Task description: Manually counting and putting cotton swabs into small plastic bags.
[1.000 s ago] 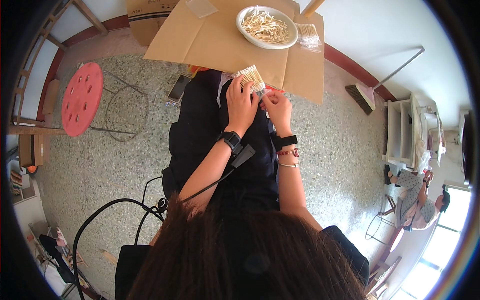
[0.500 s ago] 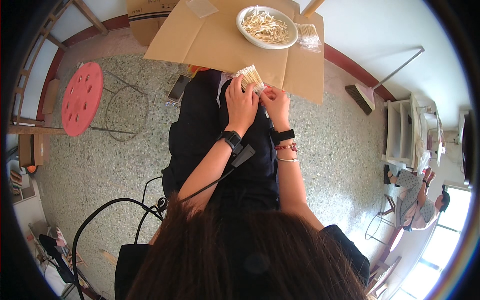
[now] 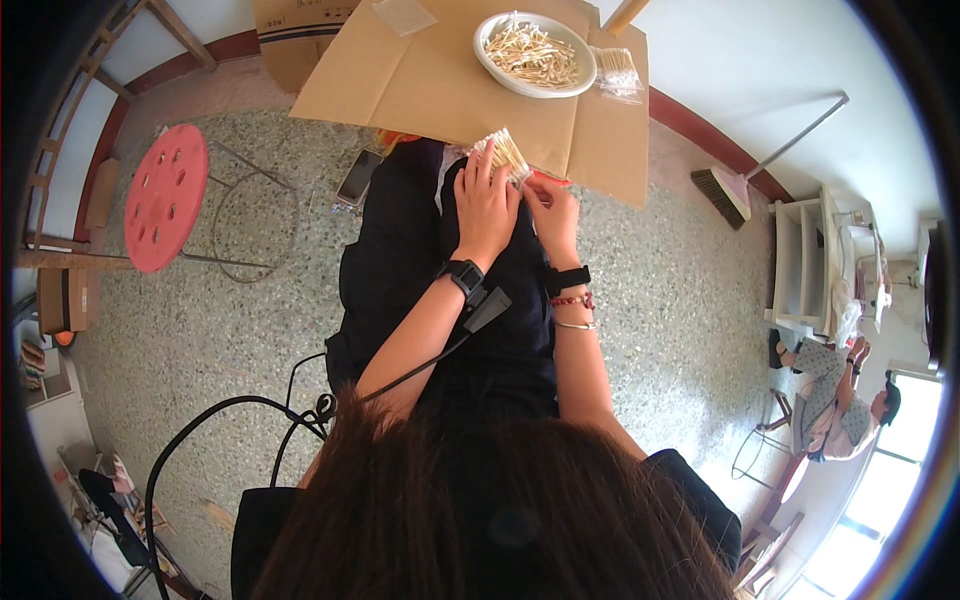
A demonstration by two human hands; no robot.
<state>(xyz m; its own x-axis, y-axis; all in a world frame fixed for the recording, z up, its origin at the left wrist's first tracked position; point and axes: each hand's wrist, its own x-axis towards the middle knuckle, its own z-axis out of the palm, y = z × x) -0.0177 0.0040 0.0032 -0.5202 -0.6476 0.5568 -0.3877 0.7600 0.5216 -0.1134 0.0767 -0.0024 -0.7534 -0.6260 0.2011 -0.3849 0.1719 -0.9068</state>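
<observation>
A clear plastic bag of cotton swabs (image 3: pixel 508 150) lies over my lap, just off the near edge of a cardboard sheet (image 3: pixel 420 95). My left hand (image 3: pixel 486 205) rests on the bag, its fingers laid out over the swabs. At the bag's right end, my right hand (image 3: pixel 552 208) pinches the plastic edge between thumb and fingers. Beyond my hands stands a white bowl (image 3: pixel 483 68) heaped with loose cotton swabs (image 3: pixel 535 55). Right of the bowl lies another bag of swabs (image 3: pixel 617 75). A small clear plastic bag (image 3: pixel 404 16) lies flat at the far left of the cardboard.
A red round stool (image 3: pixel 165 198) stands at left, and a phone (image 3: pixel 359 177) lies on the speckled floor. To the right are a broom (image 3: pixel 722 197), a white shelf (image 3: pixel 800 262) and a seated person (image 3: pixel 835 400). A black cable (image 3: pixel 200 415) runs along my left side.
My left fingers have straightened and spread slightly over the swab bag. My right hand still pinches its end, with only a slight shift.
</observation>
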